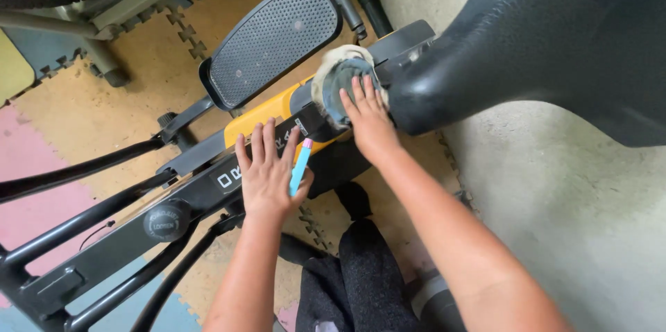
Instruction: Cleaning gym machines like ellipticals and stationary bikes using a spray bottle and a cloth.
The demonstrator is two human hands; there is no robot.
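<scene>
Currently, we take the yellow-and-black frame of the exercise machine as our landmark. Our left hand lies flat on the top of this frame, fingers spread and extended, palm down. A slim light-blue marker with a pink cap sits tucked between the thumb and the forefinger of that hand, its capped end pointing away from us along the frame. Our right hand presses a crumpled grey-and-cream cloth against the frame's upper end, where the frame meets the large black housing; the fingers are extended and lie over the cloth rather than curled around it. The cloth touches both the frame and the housing's rounded edge.

Beyond the frame, just beside the cloth, we see the perforated black foot pedal, tilted. Black tubular bars run off the frame's lower end. A round black knob sits on the lower part of the frame, near our left wrist. Beneath the frame lies a floor of interlocking foam mats, tan with a pink section; bare concrete floor shows on the housing side.
</scene>
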